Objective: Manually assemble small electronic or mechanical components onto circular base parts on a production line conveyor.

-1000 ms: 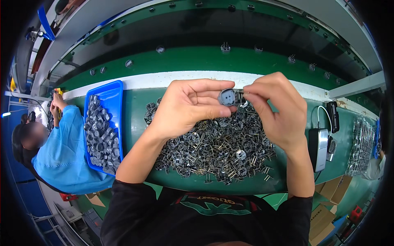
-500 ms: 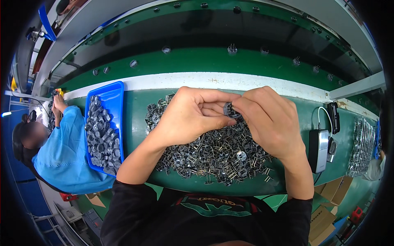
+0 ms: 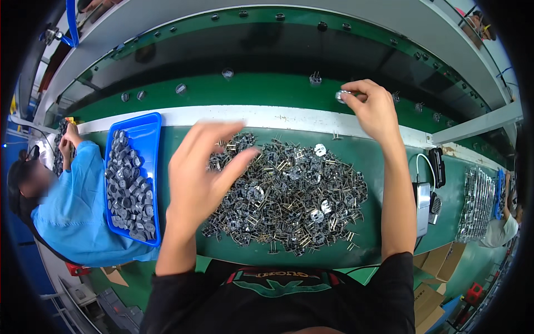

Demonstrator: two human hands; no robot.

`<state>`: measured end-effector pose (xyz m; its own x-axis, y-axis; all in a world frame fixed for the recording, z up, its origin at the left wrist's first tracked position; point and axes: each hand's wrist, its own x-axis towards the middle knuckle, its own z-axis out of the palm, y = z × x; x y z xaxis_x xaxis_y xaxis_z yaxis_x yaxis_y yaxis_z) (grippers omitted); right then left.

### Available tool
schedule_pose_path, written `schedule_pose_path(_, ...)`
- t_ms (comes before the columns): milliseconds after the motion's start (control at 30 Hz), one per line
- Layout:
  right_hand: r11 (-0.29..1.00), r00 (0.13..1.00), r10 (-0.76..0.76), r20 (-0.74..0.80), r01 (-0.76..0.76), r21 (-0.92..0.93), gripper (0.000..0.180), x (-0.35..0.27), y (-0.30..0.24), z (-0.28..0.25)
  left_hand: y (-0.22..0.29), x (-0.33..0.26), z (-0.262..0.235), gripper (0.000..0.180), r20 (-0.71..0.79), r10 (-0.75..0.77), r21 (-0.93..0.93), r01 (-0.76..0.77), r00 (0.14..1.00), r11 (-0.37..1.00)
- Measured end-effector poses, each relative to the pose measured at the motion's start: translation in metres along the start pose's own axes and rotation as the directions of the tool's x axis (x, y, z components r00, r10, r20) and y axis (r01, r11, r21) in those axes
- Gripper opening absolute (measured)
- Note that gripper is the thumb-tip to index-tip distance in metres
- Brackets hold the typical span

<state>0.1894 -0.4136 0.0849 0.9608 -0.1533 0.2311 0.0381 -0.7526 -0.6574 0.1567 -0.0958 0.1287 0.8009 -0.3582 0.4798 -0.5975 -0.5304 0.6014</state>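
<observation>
My right hand (image 3: 371,108) reaches over the green conveyor belt (image 3: 261,92). Its thumb and fingers pinch a small round part (image 3: 341,97) with a pale, shiny face. My left hand (image 3: 194,172) hovers over the left side of a wide heap of small dark parts with metal pins (image 3: 289,195). Its thumb and fingers are spread, slightly blurred, with nothing between them. Left of that hand stands a blue tray (image 3: 157,167), partly filled with round grey plastic caps (image 3: 130,189).
Several small parts ride the belt, among them one with upright pins (image 3: 315,78). A white ledge (image 3: 267,116) divides belt from table. A silver box with a cable (image 3: 423,209) and clear packaging (image 3: 473,206) lie right. A co-worker in blue (image 3: 83,206) sits left.
My hands have parted from over the heap. The right moved forward and right to the belt with the round part; the left drew back left and opened.
</observation>
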Motion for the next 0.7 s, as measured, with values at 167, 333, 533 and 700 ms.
schedule_pose_path(167,0.999,0.988,0.04,0.15,-0.037,-0.022,0.027,0.049,0.021,0.011,-0.032,-0.131,-0.032,0.07,-0.195,-0.202,0.251,0.248,0.96,0.936)
schedule_pose_path(333,0.963,0.927,-0.159,0.341,0.221,-0.151,0.028,0.095,-0.001,0.056,-0.03,-0.185,-0.027,0.14,-0.054,-0.428,0.376,0.415,0.902,0.829)
schedule_pose_path(533,0.785,0.872,-0.419,0.253,0.488,-0.382,0.034,0.105,0.021,0.084,-0.021,-0.168,0.002,0.152,0.158,-0.387,0.35,0.315,0.909,0.882)
schedule_pose_path(700,0.868,0.934,0.137,0.329,0.047,-0.495,0.044,0.044,-0.028,0.024,-0.03,-0.159,0.003,0.153,0.143,-0.382,0.324,0.322,0.913,0.89)
